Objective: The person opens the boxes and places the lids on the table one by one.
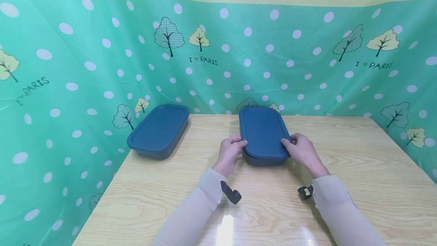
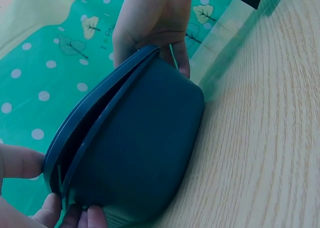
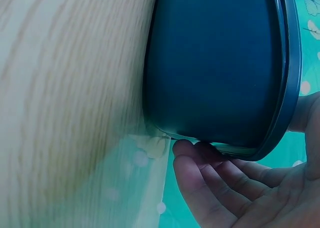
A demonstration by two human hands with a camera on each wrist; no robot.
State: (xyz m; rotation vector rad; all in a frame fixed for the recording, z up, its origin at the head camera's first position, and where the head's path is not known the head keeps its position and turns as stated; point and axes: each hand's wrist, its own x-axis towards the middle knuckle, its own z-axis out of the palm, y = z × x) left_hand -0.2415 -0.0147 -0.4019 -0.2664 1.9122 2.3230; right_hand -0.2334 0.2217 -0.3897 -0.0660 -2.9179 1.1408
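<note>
A dark blue, rectangular lidded storage box [image 1: 264, 132] stands on the table near its back edge, between both hands. My left hand [image 1: 231, 153] grips its left side close to the near corner, thumb on the edge of the lid [image 2: 80, 123] and fingers curled below the rim. In the left wrist view a dark gap shows between lid and box along the near side. On the right side, my right hand [image 1: 304, 151] holds the lid's edge, thumb on top. Its fingers [image 3: 200, 183] curl under the rim in the right wrist view.
A second dark blue lidded box [image 1: 159, 130] sits at the table's back left edge. Behind the wooden table [image 1: 341, 155] hangs a green dotted curtain [image 1: 218, 48] that also runs along the left and right sides. Black straps with small devices hang at both wrists.
</note>
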